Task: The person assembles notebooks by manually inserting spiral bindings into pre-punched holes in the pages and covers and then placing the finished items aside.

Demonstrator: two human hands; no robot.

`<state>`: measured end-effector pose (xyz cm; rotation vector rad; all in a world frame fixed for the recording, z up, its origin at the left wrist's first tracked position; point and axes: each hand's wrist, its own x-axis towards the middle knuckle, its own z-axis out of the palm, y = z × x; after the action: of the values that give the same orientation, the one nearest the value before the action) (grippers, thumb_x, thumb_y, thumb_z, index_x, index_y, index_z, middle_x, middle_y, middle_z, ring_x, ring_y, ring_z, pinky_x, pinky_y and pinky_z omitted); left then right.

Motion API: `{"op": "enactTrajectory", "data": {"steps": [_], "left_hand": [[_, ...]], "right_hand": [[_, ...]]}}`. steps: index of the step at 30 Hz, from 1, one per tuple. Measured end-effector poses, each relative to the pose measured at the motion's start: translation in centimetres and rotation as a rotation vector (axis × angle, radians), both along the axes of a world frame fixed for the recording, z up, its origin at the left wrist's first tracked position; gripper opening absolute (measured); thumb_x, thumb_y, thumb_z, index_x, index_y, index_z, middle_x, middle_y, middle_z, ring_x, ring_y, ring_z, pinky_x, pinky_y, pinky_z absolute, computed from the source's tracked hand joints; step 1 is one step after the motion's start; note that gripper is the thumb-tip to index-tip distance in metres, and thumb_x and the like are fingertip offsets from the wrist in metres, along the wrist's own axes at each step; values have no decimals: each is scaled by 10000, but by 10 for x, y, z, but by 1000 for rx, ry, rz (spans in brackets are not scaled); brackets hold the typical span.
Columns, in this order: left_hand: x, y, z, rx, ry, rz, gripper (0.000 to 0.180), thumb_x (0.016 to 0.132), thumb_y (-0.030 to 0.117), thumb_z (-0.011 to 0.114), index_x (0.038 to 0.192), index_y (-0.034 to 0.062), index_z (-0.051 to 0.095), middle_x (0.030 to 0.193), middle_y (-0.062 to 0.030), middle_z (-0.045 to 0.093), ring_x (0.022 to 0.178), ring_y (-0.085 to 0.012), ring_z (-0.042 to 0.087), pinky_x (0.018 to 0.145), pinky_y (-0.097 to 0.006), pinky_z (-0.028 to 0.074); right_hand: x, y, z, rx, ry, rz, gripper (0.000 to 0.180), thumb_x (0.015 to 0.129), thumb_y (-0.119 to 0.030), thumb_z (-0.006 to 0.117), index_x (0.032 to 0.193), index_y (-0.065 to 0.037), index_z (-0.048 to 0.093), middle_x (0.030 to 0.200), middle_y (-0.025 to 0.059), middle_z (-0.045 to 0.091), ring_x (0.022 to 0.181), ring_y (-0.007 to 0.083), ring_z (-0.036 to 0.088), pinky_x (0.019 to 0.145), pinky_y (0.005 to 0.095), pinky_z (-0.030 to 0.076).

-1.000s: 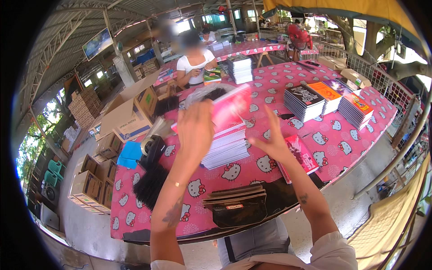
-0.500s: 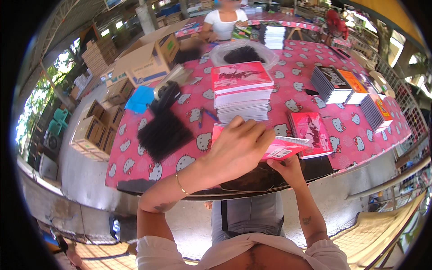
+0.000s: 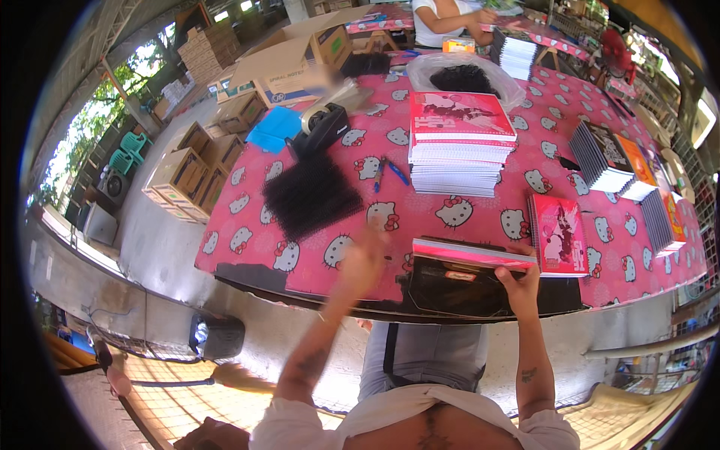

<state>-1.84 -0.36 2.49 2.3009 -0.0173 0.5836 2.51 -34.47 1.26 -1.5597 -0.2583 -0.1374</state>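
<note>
My right hand grips the right end of a pink-covered notebook, its thumb in front. The notebook stands on its edge above a black board at the table's front. My left hand is smeared by motion, apart from the notebook and to its left; its fingers cannot be made out. Just beyond that hand lies a dark pile of thin black spiral coils. A tall stack of red-and-pink notebooks rises behind the held one. Another pink spiral notebook lies flat beside my right hand.
Pens, a tape dispenser and a blue sheet lie at left. Behind stand an open carton and a plastic bag of black coils. Dark-covered notebook stacks are at right. A co-worker is at the far side.
My left hand has come off the notebook and swung left, toward me. My right hand still holds the notebook, now more upright. The whole view has shifted.
</note>
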Motion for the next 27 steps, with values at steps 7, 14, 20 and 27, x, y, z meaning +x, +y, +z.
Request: {"op": "enactTrajectory", "data": {"steps": [7, 14, 20, 27], "left_hand": [[72, 145, -42, 781, -117, 344, 163, 901, 110, 676, 1047, 38, 666, 1003, -114, 619, 876, -318, 639, 673, -407, 577], [42, 105, -17, 899, -185, 296, 290, 925, 91, 632, 1215, 81, 654, 991, -123, 545, 844, -316, 613, 704, -391, 553], [27, 26, 51, 611, -352, 251, 219, 963, 117, 649, 1172, 70, 695, 755, -81, 597, 657, -229, 594, 608, -372, 496], [-35, -41, 66, -32, -231, -43, 226, 897, 60, 736, 1118, 14, 739, 902, -128, 722, 722, -246, 678, 635, -342, 520]], "right_hand": [[6, 5, -7, -31, -111, 57, 622, 782, -223, 892, 1269, 15, 588, 1178, 88, 598, 1090, 180, 585, 958, 324, 469], [-16, 27, 89, -354, -681, -308, 590, 812, -284, 849, 1296, -31, 628, 1262, 123, 610, 1124, 279, 606, 982, 429, 466], [-10, 113, 100, -767, -777, 46, 270, 853, -199, 748, 1111, -122, 720, 1030, 92, 678, 923, 287, 667, 819, 416, 505], [6, 122, 86, -732, -801, 46, 132, 833, -136, 721, 962, -118, 694, 739, 54, 653, 677, 275, 666, 633, 387, 515]]}}
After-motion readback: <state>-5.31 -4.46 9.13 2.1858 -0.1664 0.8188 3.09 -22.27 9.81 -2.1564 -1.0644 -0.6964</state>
